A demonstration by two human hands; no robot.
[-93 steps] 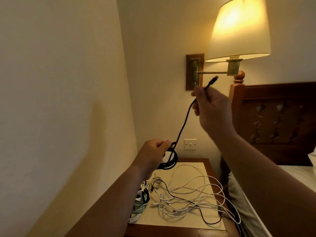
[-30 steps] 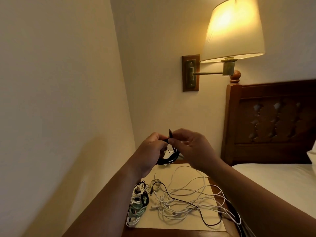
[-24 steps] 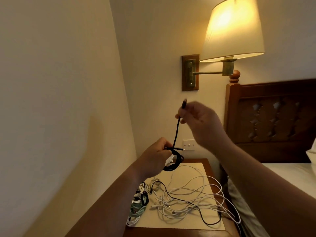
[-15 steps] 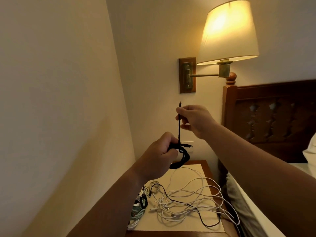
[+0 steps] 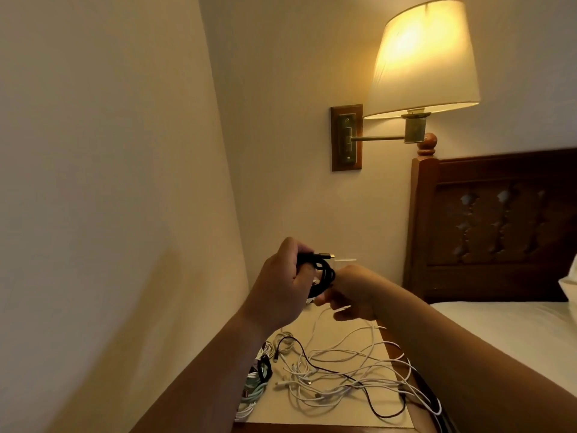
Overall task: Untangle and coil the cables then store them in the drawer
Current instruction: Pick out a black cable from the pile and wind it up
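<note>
Black cable (image 5: 323,275), wound into a small coil, sits in the middle of the frame. It is clenched in my left hand (image 5: 281,285), its plug poking out to the right at the top of the coil. My right hand (image 5: 352,292) is pressed against the coil's lower right side, fingers curled. I cannot tell whether they pinch the cable's loose end, since the hand hides it. This one looks nearly finished to me, needing only its tail tucked in. Below, at the lower left of the bedside table (image 5: 271,412), a few coiled bundles (image 5: 257,381) already lie together. To their right, the white cables (image 5: 343,367) sprawl in a loose tangle across the tabletop, untouched. The drawer is out of view and nothing seems stored yet, so I judge most of the work remains.
</note>
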